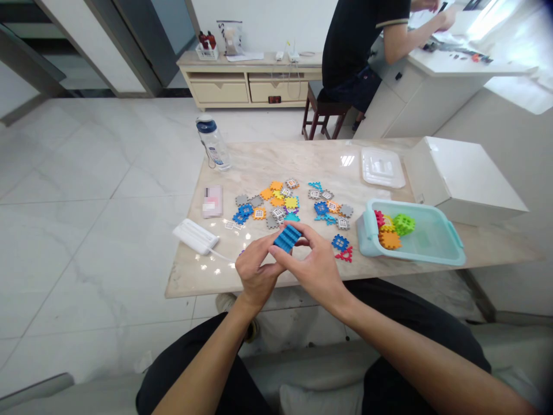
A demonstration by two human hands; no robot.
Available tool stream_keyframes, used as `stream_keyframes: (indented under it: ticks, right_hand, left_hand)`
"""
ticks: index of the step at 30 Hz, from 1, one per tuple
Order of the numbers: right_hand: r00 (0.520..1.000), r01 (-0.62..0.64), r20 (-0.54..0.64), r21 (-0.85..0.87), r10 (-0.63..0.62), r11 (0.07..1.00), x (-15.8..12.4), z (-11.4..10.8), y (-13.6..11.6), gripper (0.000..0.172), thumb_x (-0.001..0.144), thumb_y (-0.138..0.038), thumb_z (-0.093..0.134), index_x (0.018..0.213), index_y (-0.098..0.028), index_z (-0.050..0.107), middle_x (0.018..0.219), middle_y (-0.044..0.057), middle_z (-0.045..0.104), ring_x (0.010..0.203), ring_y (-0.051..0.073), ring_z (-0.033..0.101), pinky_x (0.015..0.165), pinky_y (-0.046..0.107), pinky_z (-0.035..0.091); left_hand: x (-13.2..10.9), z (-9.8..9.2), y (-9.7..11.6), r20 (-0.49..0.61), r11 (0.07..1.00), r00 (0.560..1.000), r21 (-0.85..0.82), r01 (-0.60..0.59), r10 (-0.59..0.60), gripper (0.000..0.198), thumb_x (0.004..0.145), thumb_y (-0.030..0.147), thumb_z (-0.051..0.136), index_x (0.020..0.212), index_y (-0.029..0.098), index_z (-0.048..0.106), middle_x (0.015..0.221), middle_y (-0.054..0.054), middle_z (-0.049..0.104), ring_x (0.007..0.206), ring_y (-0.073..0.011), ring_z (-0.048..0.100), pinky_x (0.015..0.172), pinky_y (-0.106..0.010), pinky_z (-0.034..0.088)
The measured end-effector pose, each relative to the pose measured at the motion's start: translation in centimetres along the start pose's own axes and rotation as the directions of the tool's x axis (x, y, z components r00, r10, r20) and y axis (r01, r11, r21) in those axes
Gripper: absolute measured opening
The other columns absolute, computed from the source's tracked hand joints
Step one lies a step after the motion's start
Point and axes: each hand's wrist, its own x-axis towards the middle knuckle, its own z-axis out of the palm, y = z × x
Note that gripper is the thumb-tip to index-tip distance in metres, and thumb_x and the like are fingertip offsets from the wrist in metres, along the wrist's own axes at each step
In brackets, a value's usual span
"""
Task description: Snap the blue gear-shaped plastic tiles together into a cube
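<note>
Here, a seated person is holding a stack of blue building tiles [287,237] just above the near edge of a pale marble-topped table [302,158]. The left hand [254,271] is closing its fingers and thumb around the near left end of the stack, and the right hand [317,265] is curling over it from the right, with its fingertips pressing on the top. Both hands are gripping the stack firmly, so it is not touching the table. Just beyond the hands, loose toothed tiles [285,204] in orange, grey, blue, yellow and red are lying scattered flat on the tabletop. To the right, a teal plastic tub [432,256] is sitting open, holding a green cube [404,223] and some orange, yellow and red pieces. Its clear lid [382,167] is lying farther back, beside a white box [462,178]. On the left side of the table, a water bottle [212,143] is standing upright, with a pink phone [212,200] and a white pouch [195,235] lying nearer. Behind the table, another person in a black shirt [363,40] is sitting on a wooden stool [324,115] at a white counter [449,63].
</note>
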Motion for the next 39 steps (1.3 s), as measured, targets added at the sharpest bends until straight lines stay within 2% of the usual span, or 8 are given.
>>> stream_keyframes:
  ticks: [6,11,18,22,25,28,34,39]
  right_hand:
    - [0.999,-0.003,-0.043,0.048,0.005,0.999,0.1,0.2,-0.5,0.052,0.085,-0.050,0.087,0.128,-0.022,0.080,0.122,0.007,0.081,0.110,0.025,0.075,0.097,0.039,0.064]
    - [0.998,0.011,-0.057,0.011,-0.010,1.000,-0.2,0.1,-0.4,0.053,0.084,-0.050,0.088,0.130,-0.024,0.080,0.123,0.007,0.081,0.110,0.025,0.076,0.103,0.042,0.063]
    - [0.997,0.054,-0.049,-0.068,-0.057,0.996,-0.4,0.5,-0.2,0.053,0.091,-0.051,0.083,0.136,-0.023,0.076,0.129,0.009,0.079,0.113,0.026,0.075,0.108,0.044,0.061]
    - [0.974,0.218,0.124,-0.274,-0.190,0.937,0.3,-0.4,0.4,0.074,0.092,-0.050,0.084,0.156,-0.024,0.059,0.141,0.014,0.071,0.130,0.032,0.068,0.114,0.051,0.057]
    - [0.897,0.411,0.330,-0.376,-0.295,0.830,1.1,-1.8,1.3,0.099,0.090,-0.046,0.088,0.172,-0.025,0.036,0.157,0.016,0.060,0.146,0.035,0.058,0.122,0.056,0.050]
    - [0.867,0.464,0.389,-0.398,-0.312,0.792,1.8,-3.1,2.1,0.099,0.090,-0.040,0.089,0.172,-0.026,0.035,0.160,0.016,0.057,0.148,0.034,0.056,0.123,0.055,0.049]
    - [0.914,0.296,0.350,-0.238,-0.203,0.925,2.5,-3.9,2.2,0.055,0.095,-0.045,0.083,0.142,-0.022,0.066,0.128,0.010,0.075,0.116,0.024,0.072,0.105,0.043,0.060]
    - [0.963,0.019,0.271,-0.066,-0.001,0.998,2.6,-3.6,1.9,0.044,0.095,-0.046,0.079,0.129,-0.019,0.074,0.112,0.009,0.079,0.103,0.021,0.076,0.086,0.034,0.063]
  left_hand:
    - [0.1,-0.2,-0.3,0.004,0.992,0.992,0.034,-0.122,0.122,0.035,0.089,0.036,0.088,0.122,0.024,0.083,0.109,-0.009,0.086,0.100,-0.0261,0.082,0.096,-0.038,0.065]
    - [0.0,-0.3,-0.5,0.033,0.992,0.994,0.069,-0.110,0.108,0.038,0.089,0.048,0.087,0.117,0.022,0.084,0.106,-0.011,0.086,0.099,-0.0270,0.082,0.095,-0.038,0.066]
    - [0.0,-0.5,-0.6,0.032,0.993,0.995,0.070,-0.095,0.093,0.034,0.090,0.045,0.085,0.114,0.022,0.085,0.104,-0.010,0.085,0.097,-0.0262,0.081,0.095,-0.037,0.065]
    - [0.8,-0.4,-0.2,0.041,0.990,0.989,0.023,0.141,-0.142,0.024,0.088,0.037,0.085,0.104,0.020,0.086,0.091,-0.005,0.083,0.081,-0.0203,0.077,0.083,-0.030,0.064]
    - [1.4,0.1,-0.3,0.131,0.911,0.919,-0.139,0.389,-0.372,0.021,0.088,0.035,0.081,0.097,0.017,0.085,0.084,-0.003,0.081,0.075,-0.0173,0.074,0.078,-0.026,0.062]
    - [1.8,0.5,-0.6,0.231,0.772,0.850,-0.357,0.526,-0.473,0.033,0.087,0.042,0.084,0.105,0.015,0.086,0.096,-0.006,0.085,0.084,-0.0206,0.078,0.083,-0.029,0.065]
    - [1.9,0.6,-0.3,0.308,0.631,0.814,-0.518,0.578,-0.493,0.041,0.079,0.047,0.093,0.105,0.015,0.086,0.094,-0.007,0.085,0.082,-0.0221,0.080,0.082,-0.032,0.068]
    - [2.0,0.8,-0.2,0.315,0.605,0.804,-0.535,0.590,-0.504,0.038,0.080,0.047,0.093,0.101,0.016,0.086,0.091,-0.007,0.085,0.083,-0.0215,0.079,0.083,-0.032,0.067]
